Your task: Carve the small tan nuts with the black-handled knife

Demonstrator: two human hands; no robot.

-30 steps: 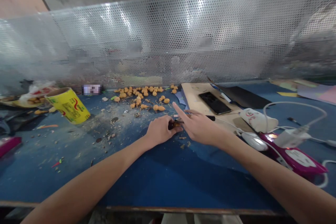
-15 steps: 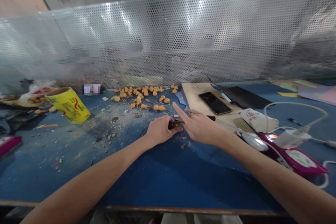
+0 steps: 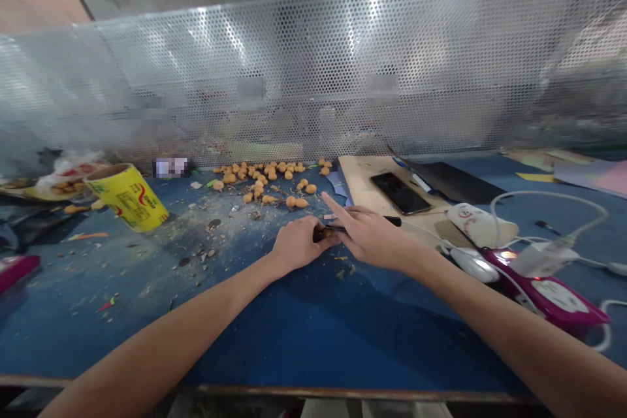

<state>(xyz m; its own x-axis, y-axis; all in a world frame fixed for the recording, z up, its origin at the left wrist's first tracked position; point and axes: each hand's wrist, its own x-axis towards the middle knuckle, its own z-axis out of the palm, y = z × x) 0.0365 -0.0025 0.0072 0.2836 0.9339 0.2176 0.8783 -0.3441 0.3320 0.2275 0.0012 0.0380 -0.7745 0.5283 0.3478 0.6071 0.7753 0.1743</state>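
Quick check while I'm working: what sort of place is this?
Probably a small handcraft workshop: a blue-topped workbench strewn with shavings and scraps, a perforated metal screen along its far side, and small orange rounded pieces scattered in a loose group.

Knife [image 3: 343, 228]: thin metal blade, black plastic handle. Screen [image 3: 313, 78]: shiny perforated sheet metal. Tabletop [image 3: 294, 339]: matt blue, gritty with dust. Board [image 3: 357, 176]: pale, matt, wood or card, can't tell. Phone [image 3: 399, 193]: glossy glass. Mouse [image 3: 473, 266]: smooth white plastic. Cup [image 3: 128, 198]: glossy yellow paper.
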